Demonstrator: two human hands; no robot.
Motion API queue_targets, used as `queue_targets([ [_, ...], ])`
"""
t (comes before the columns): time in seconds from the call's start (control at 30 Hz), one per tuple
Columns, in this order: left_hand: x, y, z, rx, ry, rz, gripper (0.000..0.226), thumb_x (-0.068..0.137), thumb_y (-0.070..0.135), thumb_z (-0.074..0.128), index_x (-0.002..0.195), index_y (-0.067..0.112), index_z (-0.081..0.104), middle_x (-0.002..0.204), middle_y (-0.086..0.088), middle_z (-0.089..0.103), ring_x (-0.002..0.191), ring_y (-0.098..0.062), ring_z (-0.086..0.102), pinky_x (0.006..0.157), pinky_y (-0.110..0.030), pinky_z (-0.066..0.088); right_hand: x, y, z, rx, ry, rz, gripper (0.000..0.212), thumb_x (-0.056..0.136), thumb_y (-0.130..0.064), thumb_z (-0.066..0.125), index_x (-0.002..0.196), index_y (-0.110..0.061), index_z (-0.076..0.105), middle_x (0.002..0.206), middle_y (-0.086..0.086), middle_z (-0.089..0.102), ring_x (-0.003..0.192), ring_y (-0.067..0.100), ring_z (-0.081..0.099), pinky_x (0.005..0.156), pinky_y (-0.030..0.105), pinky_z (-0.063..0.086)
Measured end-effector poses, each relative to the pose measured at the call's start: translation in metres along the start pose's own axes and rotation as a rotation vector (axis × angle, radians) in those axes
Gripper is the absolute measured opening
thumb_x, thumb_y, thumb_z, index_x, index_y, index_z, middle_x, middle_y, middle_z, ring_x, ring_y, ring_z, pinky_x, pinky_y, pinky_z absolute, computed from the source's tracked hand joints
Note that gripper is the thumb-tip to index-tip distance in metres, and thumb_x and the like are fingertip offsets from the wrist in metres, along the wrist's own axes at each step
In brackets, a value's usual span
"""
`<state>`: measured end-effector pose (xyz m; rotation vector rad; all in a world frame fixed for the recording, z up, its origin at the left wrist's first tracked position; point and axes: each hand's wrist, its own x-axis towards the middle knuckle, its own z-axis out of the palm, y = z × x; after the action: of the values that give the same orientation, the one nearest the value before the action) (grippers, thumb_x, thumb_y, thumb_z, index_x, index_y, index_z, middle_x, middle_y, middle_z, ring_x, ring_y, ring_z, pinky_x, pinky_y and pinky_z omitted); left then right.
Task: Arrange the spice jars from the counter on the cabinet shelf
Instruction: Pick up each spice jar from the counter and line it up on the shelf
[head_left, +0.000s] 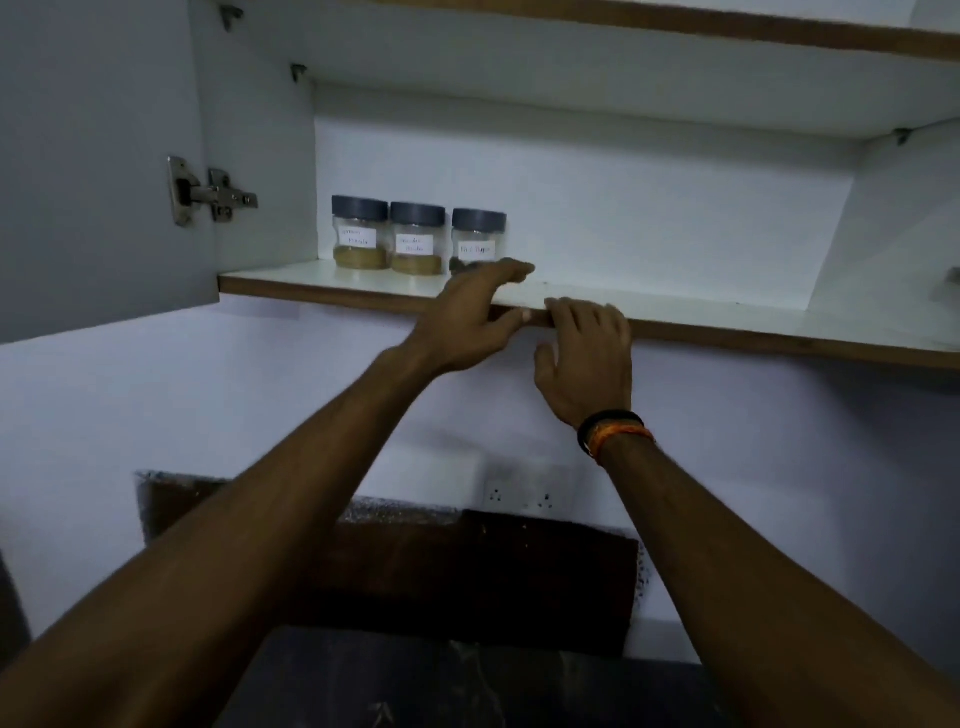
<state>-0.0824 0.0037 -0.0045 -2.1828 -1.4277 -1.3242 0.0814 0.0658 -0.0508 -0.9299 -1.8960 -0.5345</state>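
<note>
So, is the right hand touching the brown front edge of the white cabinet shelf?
Touching. In the head view the right hand has its fingers curled over the shelf edge.

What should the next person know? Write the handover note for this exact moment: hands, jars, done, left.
Left hand: open, holding nothing, fingers stretched over the shelf edge, just in front of the right jar.
Right hand: empty, fingers curled over the shelf's front edge.
Jars: left jar, middle jar and right jar stand upright in a row at the shelf's left end, grey lids on, labels facing out.
Done: three jars shelved.
Left: the counter is out of view, so check it for more jars; shelf space is free to the right.
</note>
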Motion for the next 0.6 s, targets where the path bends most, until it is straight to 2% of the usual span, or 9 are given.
queue_targets([
  [0.1, -0.045, 0.015, 0.023, -0.055, 0.186, -0.011, 0.046, 0.092, 0.016, 0.068, 0.135, 0.007, 0.057, 0.134, -0.006, 0.061, 0.124, -0.018, 0.055, 0.104, -0.018, 0.038, -0.022, -0.003, -0.013, 0.048, -0.015, 0.041, 0.057, 0.083, -0.015, 0.059, 0.139, -0.01, 0.053, 0.145, 0.012, 0.049, 0.136, 0.031, 0.042, 0.108, 0.048, 0.033],
  [0.17, -0.076, 0.018, 0.043, -0.093, 0.201, -0.067, 0.043, 0.092, 0.017, 0.067, 0.133, 0.007, 0.058, 0.133, -0.005, 0.062, 0.122, -0.019, 0.057, 0.105, -0.026, 0.043, -0.043, -0.001, -0.017, 0.076, -0.047, 0.075, 0.054, 0.082, -0.013, 0.058, 0.136, -0.012, 0.055, 0.145, 0.012, 0.048, 0.134, 0.031, 0.042, 0.103, 0.046, 0.037],
  [0.23, -0.109, 0.019, 0.065, -0.129, 0.102, -0.164, 0.044, 0.092, 0.02, 0.068, 0.134, 0.008, 0.058, 0.135, -0.005, 0.06, 0.123, -0.02, 0.056, 0.107, -0.035, 0.045, -0.071, 0.004, -0.018, 0.107, -0.116, 0.126, 0.047, 0.083, -0.012, 0.058, 0.131, -0.013, 0.06, 0.14, 0.012, 0.051, 0.128, 0.031, 0.046, 0.101, 0.044, 0.039],
  [0.37, -0.173, 0.011, 0.107, -0.213, -0.137, -0.361, 0.046, 0.088, 0.017, 0.072, 0.131, 0.009, 0.059, 0.13, -0.01, 0.062, 0.117, -0.023, 0.059, 0.1, -0.039, 0.051, -0.136, 0.014, -0.01, 0.147, -0.324, 0.234, 0.034, 0.083, -0.009, 0.058, 0.116, -0.01, 0.067, 0.128, 0.011, 0.055, 0.117, 0.03, 0.051, 0.098, 0.038, 0.039],
  [0.43, -0.205, 0.007, 0.127, -0.209, -0.252, -0.432, 0.043, 0.087, 0.018, 0.073, 0.128, 0.01, 0.061, 0.126, -0.009, 0.064, 0.114, -0.023, 0.061, 0.095, -0.031, 0.051, -0.17, 0.015, -0.004, 0.159, -0.435, 0.273, 0.031, 0.081, -0.007, 0.058, 0.109, -0.01, 0.07, 0.122, 0.011, 0.059, 0.112, 0.031, 0.053, 0.097, 0.04, 0.041],
  [0.5, -0.238, 0.006, 0.148, -0.195, -0.375, -0.506, 0.045, 0.086, 0.021, 0.074, 0.128, 0.013, 0.061, 0.126, -0.006, 0.065, 0.115, -0.018, 0.061, 0.091, -0.02, 0.044, -0.205, 0.014, 0.001, 0.156, -0.538, 0.307, 0.027, 0.081, -0.007, 0.057, 0.102, -0.01, 0.073, 0.115, 0.011, 0.063, 0.106, 0.032, 0.056, 0.094, 0.041, 0.045],
  [0.6, -0.285, 0.009, 0.178, -0.251, -0.539, -0.624, 0.045, 0.087, 0.021, 0.074, 0.129, 0.013, 0.06, 0.127, -0.005, 0.064, 0.117, -0.016, 0.059, 0.094, -0.023, 0.044, -0.257, 0.01, 0.007, 0.168, -0.705, 0.332, 0.024, 0.081, -0.008, 0.056, 0.095, -0.013, 0.074, 0.108, 0.01, 0.064, 0.099, 0.028, 0.06, 0.087, 0.039, 0.051],
])
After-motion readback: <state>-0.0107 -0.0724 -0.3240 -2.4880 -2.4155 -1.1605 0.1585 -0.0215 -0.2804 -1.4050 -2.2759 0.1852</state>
